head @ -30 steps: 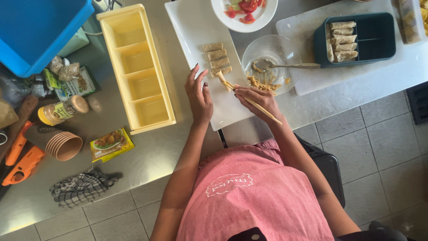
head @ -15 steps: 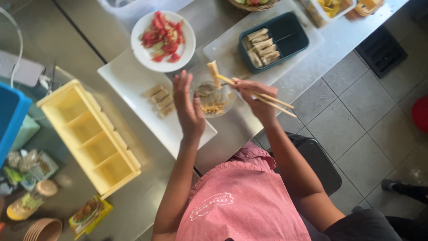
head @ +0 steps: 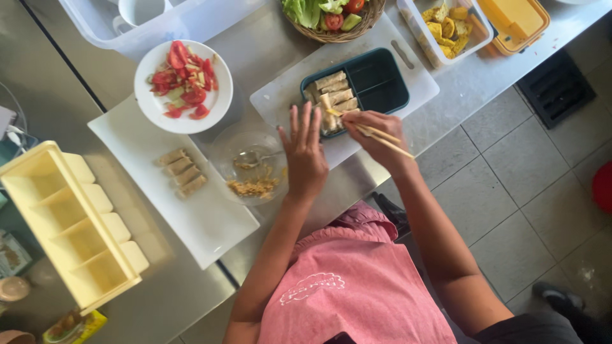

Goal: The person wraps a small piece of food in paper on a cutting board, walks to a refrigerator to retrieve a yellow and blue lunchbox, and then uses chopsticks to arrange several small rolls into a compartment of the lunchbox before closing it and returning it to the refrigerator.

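While right hand (head: 373, 127) grips chopsticks (head: 382, 137), apparently pinching a roll (head: 329, 112) over the dark tray (head: 382, 79), left hand (head: 305, 153) hovers open, fingers spread, beside it.

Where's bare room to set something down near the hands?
Free: the near end of the long white board, below the four rolls; the right compartment of the dark tray; bare counter between the tomato plate and salad basket. Crowded: around the glass bowl under the left hand.
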